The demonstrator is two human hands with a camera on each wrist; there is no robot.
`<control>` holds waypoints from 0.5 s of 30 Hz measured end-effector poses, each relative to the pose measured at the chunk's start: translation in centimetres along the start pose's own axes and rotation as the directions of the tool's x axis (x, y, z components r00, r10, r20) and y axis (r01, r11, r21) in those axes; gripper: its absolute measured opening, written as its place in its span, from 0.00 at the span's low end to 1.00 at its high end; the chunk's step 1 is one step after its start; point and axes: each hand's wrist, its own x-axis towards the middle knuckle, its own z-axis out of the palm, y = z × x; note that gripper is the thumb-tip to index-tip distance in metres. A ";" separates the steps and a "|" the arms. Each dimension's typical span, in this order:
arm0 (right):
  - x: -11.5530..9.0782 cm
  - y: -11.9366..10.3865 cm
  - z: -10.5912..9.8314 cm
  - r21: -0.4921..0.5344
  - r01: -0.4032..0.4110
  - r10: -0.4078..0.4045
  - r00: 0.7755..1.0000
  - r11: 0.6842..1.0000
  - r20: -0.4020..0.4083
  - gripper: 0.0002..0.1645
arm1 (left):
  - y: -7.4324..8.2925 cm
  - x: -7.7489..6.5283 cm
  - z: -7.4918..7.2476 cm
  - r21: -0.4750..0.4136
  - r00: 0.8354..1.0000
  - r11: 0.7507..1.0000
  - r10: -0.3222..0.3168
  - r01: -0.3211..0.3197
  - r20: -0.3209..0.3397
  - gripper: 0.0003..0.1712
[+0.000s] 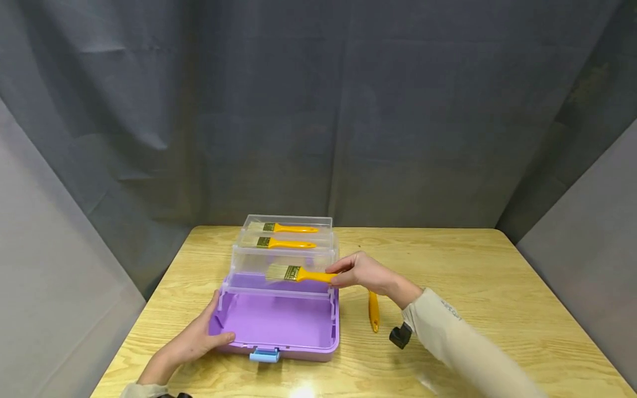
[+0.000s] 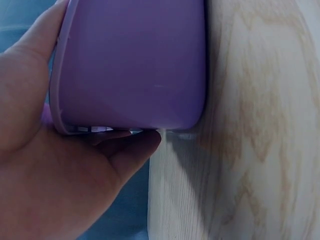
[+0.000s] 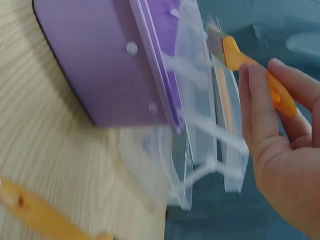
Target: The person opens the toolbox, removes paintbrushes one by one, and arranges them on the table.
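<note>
My right hand (image 1: pixel 370 273) pinches the yellow handle of a paintbrush (image 1: pixel 311 276). The brush is held level above a purple toolbox (image 1: pixel 278 320), its pale bristles pointing left. In the right wrist view, fingers and thumb close round the handle of this paintbrush (image 3: pixel 235 54). My left hand (image 1: pixel 196 334) grips the left side of the toolbox, thumb over the rim; the left wrist view shows that hand (image 2: pixel 65 170) against the box wall (image 2: pixel 135 65). Two more paintbrushes lie in the raised clear trays, an upper paintbrush (image 1: pixel 293 228) and a lower paintbrush (image 1: pixel 291 244).
Another yellow-handled paintbrush (image 1: pixel 374 312) lies on the wooden table (image 1: pixel 473 287) right of the box, partly hidden by my right arm. Clear cantilever trays (image 1: pixel 283 258) stand unfolded at the back of the box. A blue latch (image 1: pixel 265 355) is on its front. Dark cloth (image 1: pixel 398 138) hangs behind.
</note>
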 end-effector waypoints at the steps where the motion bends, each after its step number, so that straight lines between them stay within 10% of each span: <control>1: -0.4 0.0 -0.5 0.010 -0.005 0.005 1.000 1.000 0.004 0.21 | 0.0 0.0 0.0 0.006 1.000 1.000 0.000 0.000 -0.001 0.63; 15: -7.0 2.2 -9.5 0.101 0.013 -0.014 1.000 0.995 0.012 0.23 | 0.3 -0.1 0.1 -0.019 1.000 1.000 0.008 -0.009 -0.003 0.63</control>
